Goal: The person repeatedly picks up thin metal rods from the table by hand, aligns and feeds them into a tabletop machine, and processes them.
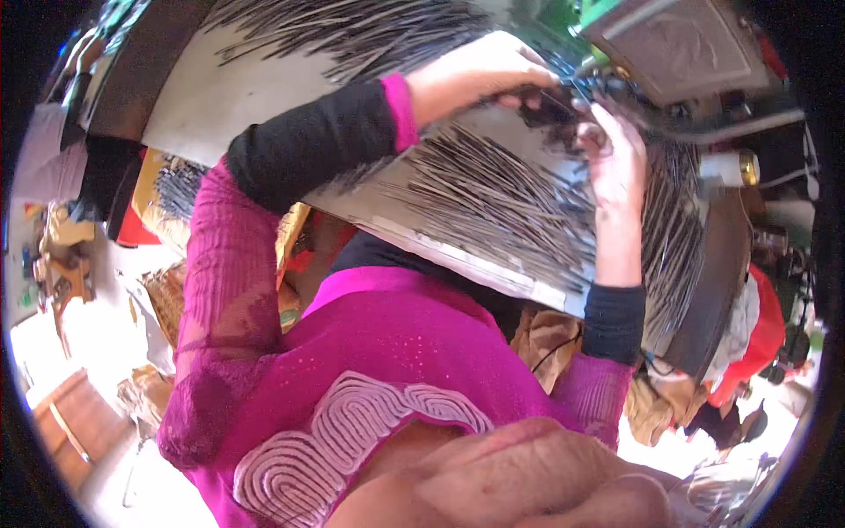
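Note:
Both of my hands are raised at the far side of a pale worktop, close to a green machine. My left hand reaches over from the left with its fingers bent and closed; dark, blurred pieces show by the fingertips, too unclear to name. My right hand is just to the right, its fingers curled and thumb and forefinger pinched near a thin dark bluish part. What sits in that pinch cannot be made out. Below the hands lies a heap of thin dark rods.
More dark rods lie at the back left, and others along the right side. The green machine with a grey panel stands at the far right. A white cylinder is near it. A red and white bag hangs beyond the right edge.

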A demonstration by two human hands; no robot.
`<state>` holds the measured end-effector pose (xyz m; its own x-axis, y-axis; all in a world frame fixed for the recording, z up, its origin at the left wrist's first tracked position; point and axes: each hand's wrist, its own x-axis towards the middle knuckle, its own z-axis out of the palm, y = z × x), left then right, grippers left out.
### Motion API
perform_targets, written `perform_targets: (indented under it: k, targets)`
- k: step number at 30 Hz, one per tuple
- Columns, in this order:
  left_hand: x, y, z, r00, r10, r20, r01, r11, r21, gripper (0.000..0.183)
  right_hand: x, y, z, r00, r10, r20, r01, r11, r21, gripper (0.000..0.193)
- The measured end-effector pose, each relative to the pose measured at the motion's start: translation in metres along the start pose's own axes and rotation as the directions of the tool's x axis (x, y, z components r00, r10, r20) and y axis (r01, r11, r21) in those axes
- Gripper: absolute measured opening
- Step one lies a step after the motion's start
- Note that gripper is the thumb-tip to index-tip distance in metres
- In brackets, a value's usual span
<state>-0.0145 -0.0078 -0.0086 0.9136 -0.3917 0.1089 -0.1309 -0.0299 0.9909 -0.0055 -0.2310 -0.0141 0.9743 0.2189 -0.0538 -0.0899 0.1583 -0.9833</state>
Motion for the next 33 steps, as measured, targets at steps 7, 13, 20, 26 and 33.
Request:
perform_targets:
  k: [7,13,20,26,33]
  targets:
    - [-0.010,0.001,0.019,0.994,-0.107,-0.029,0.108,0.993,0.036,0.030,0.012,0.015,-0.013,0.996,0.045,-0.077,-0.018,0.950,0.313,0.019]
    - [-0.026,0.012,0.000,0.995,0.079,0.063,-0.097,0.925,0.367,0.029,0.005,0.008,-0.003,0.997,0.079,0.003,-0.078,0.969,0.234,0.017]
    - [-0.088,0.010,-0.110,0.918,0.381,-0.111,0.110,0.026,0.994,0.025,0.011,0.008,-0.014,0.996,0.043,0.075,-0.063,0.958,0.281,0.018]
    - [-0.102,0.014,-0.140,0.933,0.207,-0.295,0.267,0.150,0.952,0.018,0.011,0.009,-0.013,0.996,0.061,0.058,-0.074,0.961,0.266,0.018]
    - [-0.100,0.014,-0.135,0.920,0.260,-0.293,0.251,0.184,0.950,0.016,0.010,0.010,-0.016,0.994,0.067,0.081,-0.088,0.950,0.301,0.017]
